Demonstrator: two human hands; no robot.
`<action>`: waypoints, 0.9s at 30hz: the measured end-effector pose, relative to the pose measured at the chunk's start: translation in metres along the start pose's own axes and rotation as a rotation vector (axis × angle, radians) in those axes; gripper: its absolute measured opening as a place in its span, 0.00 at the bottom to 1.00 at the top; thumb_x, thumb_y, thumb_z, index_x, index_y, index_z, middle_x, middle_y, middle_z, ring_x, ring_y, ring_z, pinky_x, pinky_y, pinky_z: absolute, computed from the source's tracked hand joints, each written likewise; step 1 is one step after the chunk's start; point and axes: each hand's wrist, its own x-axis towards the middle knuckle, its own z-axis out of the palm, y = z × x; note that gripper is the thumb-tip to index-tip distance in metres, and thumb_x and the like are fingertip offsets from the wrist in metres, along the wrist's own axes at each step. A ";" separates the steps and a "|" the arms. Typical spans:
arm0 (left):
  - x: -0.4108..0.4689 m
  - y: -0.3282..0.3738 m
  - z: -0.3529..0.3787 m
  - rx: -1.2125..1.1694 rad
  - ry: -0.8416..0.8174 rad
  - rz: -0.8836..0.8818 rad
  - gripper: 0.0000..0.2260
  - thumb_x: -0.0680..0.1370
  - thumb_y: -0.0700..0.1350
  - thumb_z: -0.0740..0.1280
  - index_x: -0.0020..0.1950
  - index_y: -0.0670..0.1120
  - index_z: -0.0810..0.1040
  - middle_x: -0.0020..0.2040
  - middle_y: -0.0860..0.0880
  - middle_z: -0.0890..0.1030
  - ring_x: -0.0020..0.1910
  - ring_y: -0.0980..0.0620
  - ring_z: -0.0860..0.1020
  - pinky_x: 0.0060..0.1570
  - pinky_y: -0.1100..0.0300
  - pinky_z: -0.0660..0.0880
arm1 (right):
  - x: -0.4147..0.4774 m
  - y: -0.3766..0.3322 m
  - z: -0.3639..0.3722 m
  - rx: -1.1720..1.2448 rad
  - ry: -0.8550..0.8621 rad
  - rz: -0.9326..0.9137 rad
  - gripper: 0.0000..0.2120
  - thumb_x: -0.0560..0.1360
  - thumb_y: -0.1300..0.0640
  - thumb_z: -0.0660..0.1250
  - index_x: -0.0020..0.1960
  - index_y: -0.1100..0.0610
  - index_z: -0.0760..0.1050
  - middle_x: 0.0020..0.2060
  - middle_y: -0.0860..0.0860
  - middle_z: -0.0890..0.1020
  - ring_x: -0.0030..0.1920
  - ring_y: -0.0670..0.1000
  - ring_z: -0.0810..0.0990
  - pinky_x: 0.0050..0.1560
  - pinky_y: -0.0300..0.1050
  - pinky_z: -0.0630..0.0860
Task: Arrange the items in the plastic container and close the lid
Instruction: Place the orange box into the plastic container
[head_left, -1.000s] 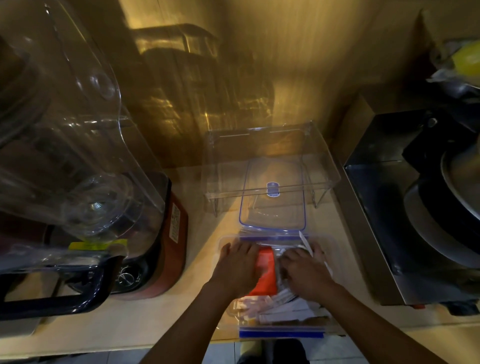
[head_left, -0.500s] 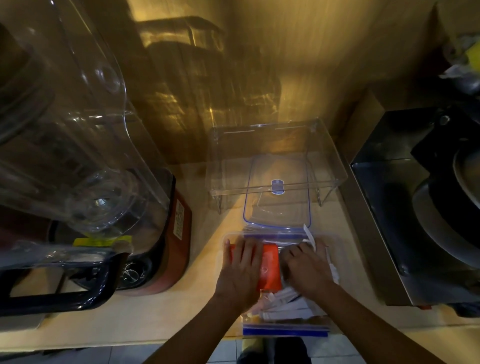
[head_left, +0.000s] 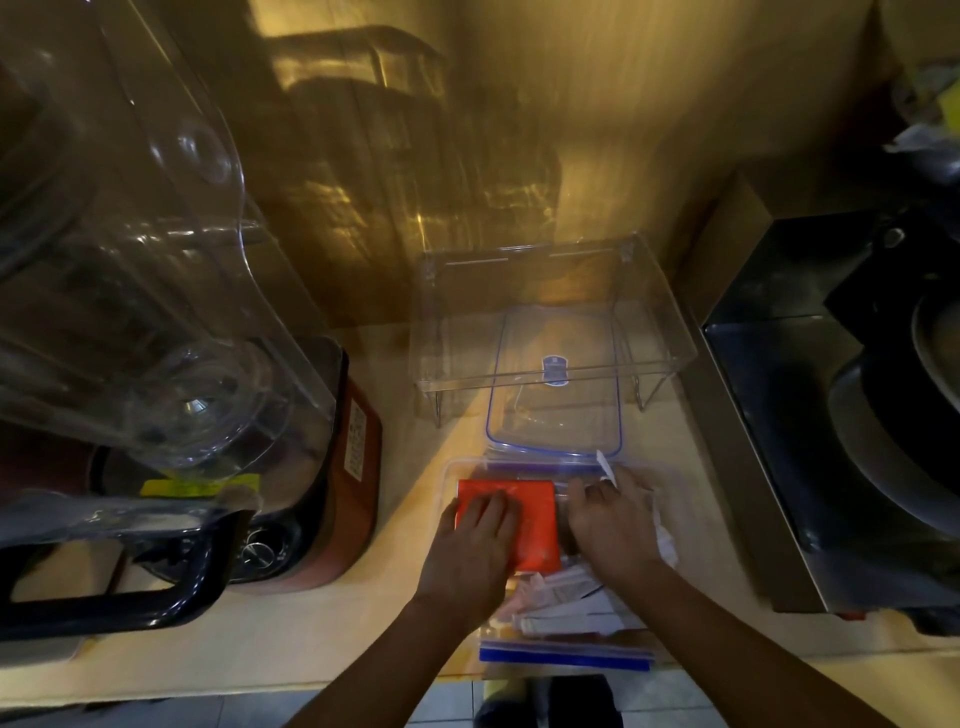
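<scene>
step: arranging, not yet closed | clear plastic container (head_left: 448, 470) at the counter's front edge | left hand (head_left: 470, 545) flat, fingers straight, pressing smooth red pack (head_left: 535, 514) down | right hand (head_left: 613, 525) curled among crumpled white paper sachets (head_left: 566, 608), hold cannot be told | next: probably flatten the heap, then fit the blue-rimmed lid (head_left: 553, 415) lying just behind

Front and centre on the table (head_left: 311, 639), container (head_left: 452, 470). Inside, flat packet (head_left: 535, 519) at left under the left hand (head_left: 467, 556), right hand (head_left: 613, 525) just beside it, sachets (head_left: 566, 613) at the near end. Right behind, lid (head_left: 553, 415), half under a raised stand (head_left: 550, 280). Blender (head_left: 358, 467) off left, appliance (head_left: 769, 467) off right.
</scene>
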 end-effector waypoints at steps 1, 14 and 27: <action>0.000 0.000 0.000 0.001 -0.001 0.001 0.32 0.77 0.53 0.62 0.76 0.47 0.50 0.77 0.44 0.57 0.75 0.44 0.55 0.73 0.45 0.52 | 0.002 0.000 -0.001 -0.033 0.024 -0.005 0.13 0.50 0.61 0.78 0.32 0.61 0.78 0.17 0.54 0.77 0.20 0.52 0.77 0.48 0.47 0.74; -0.006 -0.003 0.001 -0.021 0.022 0.042 0.29 0.79 0.48 0.59 0.77 0.47 0.50 0.76 0.46 0.59 0.75 0.46 0.55 0.74 0.48 0.49 | 0.016 -0.006 0.001 -0.048 -0.060 0.016 0.16 0.40 0.61 0.80 0.23 0.63 0.77 0.13 0.53 0.74 0.13 0.50 0.72 0.22 0.37 0.72; -0.009 -0.005 0.001 -0.049 0.071 0.081 0.28 0.78 0.50 0.61 0.76 0.46 0.56 0.74 0.45 0.66 0.73 0.45 0.63 0.72 0.48 0.56 | 0.011 0.013 0.010 -0.082 0.211 0.016 0.12 0.55 0.56 0.75 0.34 0.57 0.75 0.19 0.53 0.76 0.17 0.52 0.74 0.23 0.38 0.70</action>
